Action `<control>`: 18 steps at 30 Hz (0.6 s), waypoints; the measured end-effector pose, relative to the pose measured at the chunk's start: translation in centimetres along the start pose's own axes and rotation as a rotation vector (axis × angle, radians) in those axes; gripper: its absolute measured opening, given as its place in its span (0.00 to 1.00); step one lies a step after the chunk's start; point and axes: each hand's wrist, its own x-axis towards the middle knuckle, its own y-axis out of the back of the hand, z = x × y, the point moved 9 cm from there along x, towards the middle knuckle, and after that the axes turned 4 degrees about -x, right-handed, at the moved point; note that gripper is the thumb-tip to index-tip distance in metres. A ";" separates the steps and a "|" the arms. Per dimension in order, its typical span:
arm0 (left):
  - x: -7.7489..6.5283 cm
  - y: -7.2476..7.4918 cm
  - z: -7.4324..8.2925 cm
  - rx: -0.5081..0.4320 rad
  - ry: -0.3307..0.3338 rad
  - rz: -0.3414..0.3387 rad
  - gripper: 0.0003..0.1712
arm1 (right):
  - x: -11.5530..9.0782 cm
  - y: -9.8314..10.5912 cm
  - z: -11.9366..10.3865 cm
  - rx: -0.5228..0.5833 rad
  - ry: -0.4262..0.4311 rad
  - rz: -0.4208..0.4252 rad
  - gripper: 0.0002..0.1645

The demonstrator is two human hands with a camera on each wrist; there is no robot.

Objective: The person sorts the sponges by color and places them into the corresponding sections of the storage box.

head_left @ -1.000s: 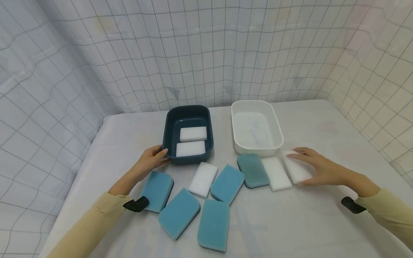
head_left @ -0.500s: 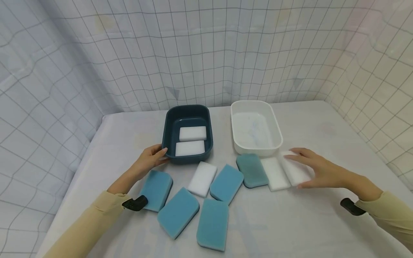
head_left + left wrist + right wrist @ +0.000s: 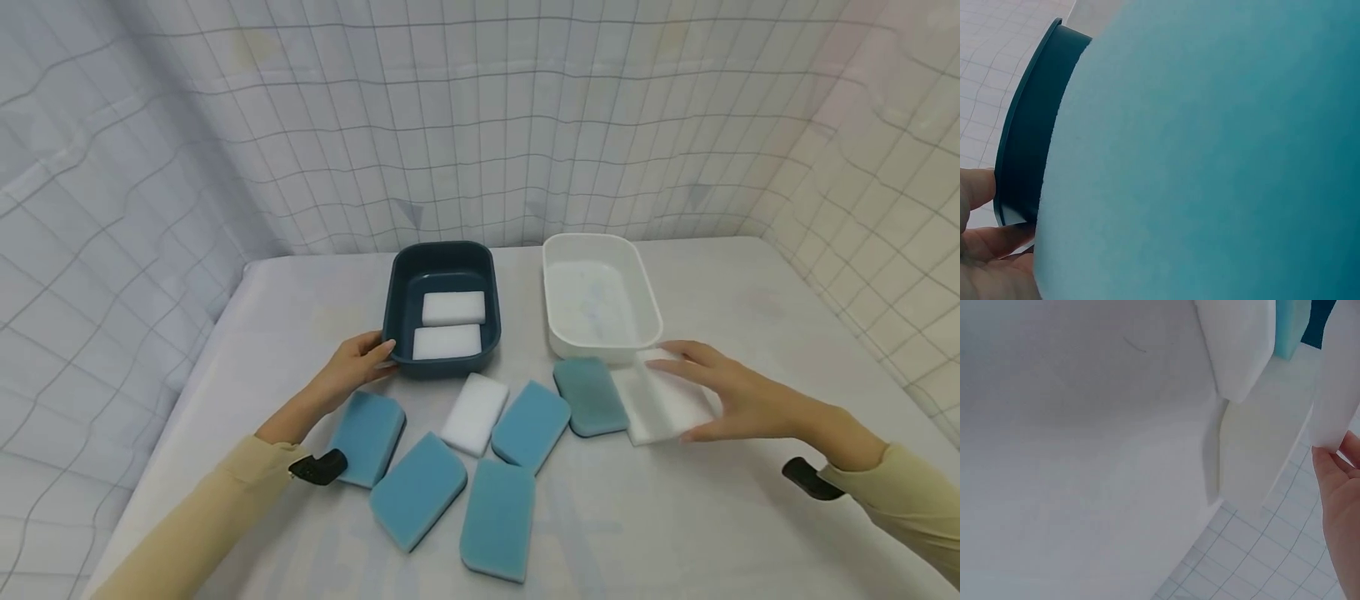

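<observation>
My left hand point(image 3: 352, 371) grips the near left corner of a dark blue basin point(image 3: 493, 329), thumb at the rim and fingers against the outside. Two white sponges point(image 3: 453, 308) lie flat in that basin. With thumb and fingers spread across its sides, my right hand point(image 3: 731, 392) holds another white sponge point(image 3: 678, 400). This one adjoins or overlaps a further white sponge point(image 3: 637, 412); the edge between them is hard to make out. Fingertips of the right hand point(image 3: 1341, 487) pinch something white in the right wrist view. A blue sponge point(image 3: 1197, 156) hides much of the left wrist view.
A white basin point(image 3: 652, 321) stands at the back right, with no sponge in it. A greyish-teal sponge point(image 3: 591, 396) touches the white one. Several blue sponges point(image 3: 497, 517) and a white sponge point(image 3: 474, 414) lie across the front. Gridded cloth point(image 3: 480, 125) walls the back and sides.
My right hand has shifted left with the white sponge, closing the gap to the white sponge beside it. My left hand keeps its grip on the dark blue basin.
</observation>
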 end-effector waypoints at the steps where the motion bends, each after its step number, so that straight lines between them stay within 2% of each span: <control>1: 0.0 0.0 0.0 0.001 0.000 0.000 0.34 | 0.2 0.0 -0.2 -0.011 -0.003 -0.008 0.55; 5: -0.1 0.1 -0.2 0.004 0.013 0.010 0.34 | 0.9 0.1 -1.1 -0.038 -0.002 -0.037 0.54; 12: 0.0 0.0 -0.2 0.011 0.030 0.004 0.34 | 2.6 0.9 -3.1 0.015 0.095 -0.001 0.52; 18: -0.1 0.1 -0.1 0.023 0.034 0.005 0.33 | 3.9 1.0 -4.0 -0.018 0.110 -0.025 0.52</control>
